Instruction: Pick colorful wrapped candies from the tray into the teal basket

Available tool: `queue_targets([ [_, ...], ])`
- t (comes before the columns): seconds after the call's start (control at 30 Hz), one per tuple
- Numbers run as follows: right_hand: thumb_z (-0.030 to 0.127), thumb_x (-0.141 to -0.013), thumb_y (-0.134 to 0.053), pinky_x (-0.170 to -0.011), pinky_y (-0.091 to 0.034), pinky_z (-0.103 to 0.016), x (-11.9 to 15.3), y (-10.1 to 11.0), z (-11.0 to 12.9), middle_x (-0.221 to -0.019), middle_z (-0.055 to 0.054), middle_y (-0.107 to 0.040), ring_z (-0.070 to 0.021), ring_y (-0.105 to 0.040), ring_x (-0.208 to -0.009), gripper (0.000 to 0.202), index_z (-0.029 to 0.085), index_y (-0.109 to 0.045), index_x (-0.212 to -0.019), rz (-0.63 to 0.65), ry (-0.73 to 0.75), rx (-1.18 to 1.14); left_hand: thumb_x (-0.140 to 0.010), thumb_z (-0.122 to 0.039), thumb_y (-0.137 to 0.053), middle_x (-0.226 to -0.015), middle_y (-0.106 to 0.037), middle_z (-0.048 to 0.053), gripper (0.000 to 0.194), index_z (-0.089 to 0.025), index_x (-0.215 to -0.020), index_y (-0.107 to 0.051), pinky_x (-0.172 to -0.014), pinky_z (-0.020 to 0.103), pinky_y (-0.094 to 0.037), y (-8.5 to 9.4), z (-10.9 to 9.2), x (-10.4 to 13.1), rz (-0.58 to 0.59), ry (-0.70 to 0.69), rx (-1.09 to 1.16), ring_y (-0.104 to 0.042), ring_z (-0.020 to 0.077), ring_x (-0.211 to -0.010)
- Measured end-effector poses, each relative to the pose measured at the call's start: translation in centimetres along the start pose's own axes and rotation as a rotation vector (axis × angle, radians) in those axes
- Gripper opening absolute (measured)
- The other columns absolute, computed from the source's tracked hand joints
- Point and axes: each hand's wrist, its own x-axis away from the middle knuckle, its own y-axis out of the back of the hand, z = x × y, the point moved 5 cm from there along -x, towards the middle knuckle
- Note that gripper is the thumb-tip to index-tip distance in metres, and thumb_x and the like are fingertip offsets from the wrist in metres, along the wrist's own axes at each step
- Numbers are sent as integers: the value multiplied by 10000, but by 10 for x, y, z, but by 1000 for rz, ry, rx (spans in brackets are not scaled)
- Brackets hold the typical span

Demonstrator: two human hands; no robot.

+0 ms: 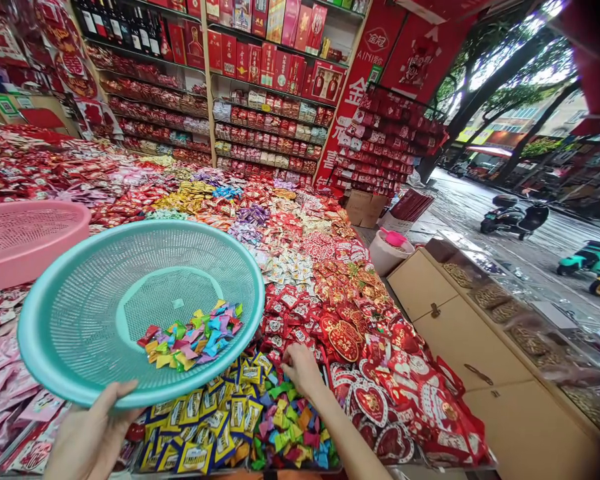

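Observation:
My left hand [93,430] grips the near rim of a round turquoise plastic basket [145,230], thumb over the edge, holding it tilted above the candy display. Inside it, a small heap of colourful twist-wrapped candies [195,340] lies toward the right. To the right of the basket, my right hand [301,368] is closed, fingers curled down over red-wrapped candies [285,320]; whatever is in the fingers is hidden. Just below that hand is a compartment of multicoloured candies [290,427]. Beside it, yellow-and-blue packets [200,427] lie under the basket's near edge.
A pink basket [75,217] sits at the left on piled candies. Heart-shaped red packs [370,400] lie to the right. Beyond are a tan cabinet [460,340], a white bucket [380,253] with a pink scoop, packed shelves [275,97] and parked scooters [515,217].

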Motion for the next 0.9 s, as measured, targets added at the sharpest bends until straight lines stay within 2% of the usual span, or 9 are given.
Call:
queue_targets([
  [0.1, 148, -791, -649, -767, -362, -267, -2, -12, 3, -903, -26, -642, -196, -557, -914, 68, 203, -624, -821, 45, 13, 54, -279, -33, -737, -912, -660, -33, 432, -187, -654, -589, -530, 200, -532, 0, -1, 0, 39, 17, 53, -557, 136, -750],
  [0.27, 149, -801, -634, -775, -365, -284, -6, -18, 8, -930, -43, -642, -211, -557, -937, 53, 200, -634, -819, 60, 53, 129, -252, -57, -763, -908, -657, -25, 436, -171, -632, -583, -532, 209, -549, 7, -2, -1, -10, 31, 28, -559, 139, -756],
  [0.47, 144, -841, -580, -778, -357, -277, -9, -17, 3, -921, -41, -630, -202, -550, -920, 73, 197, -630, -848, -37, 75, 104, -240, -24, -726, -960, -655, -35, 438, -176, -616, -562, -542, 213, -552, 9, -5, 3, 3, 12, 39, -531, 127, -755],
  [0.67, 112, -841, -563, -723, -327, -255, -14, -20, 4, -851, -18, -608, -172, -535, -827, 96, 189, -594, -791, -148, 107, 99, -229, -43, -741, -992, -644, -21, 450, -185, -634, -608, -522, 207, -541, 12, -3, 0, -24, 23, 26, -528, 136, -781],
  [0.9, 98, -845, -552, -715, -317, -256, -17, -24, 11, -846, -15, -606, -169, -522, -815, 103, 183, -574, -790, -186, 148, 78, -229, -55, -754, -992, -637, -20, 431, -183, -614, -610, -541, 224, -554, 10, -5, 1, -17, 22, 25, -517, 131, -769],
])
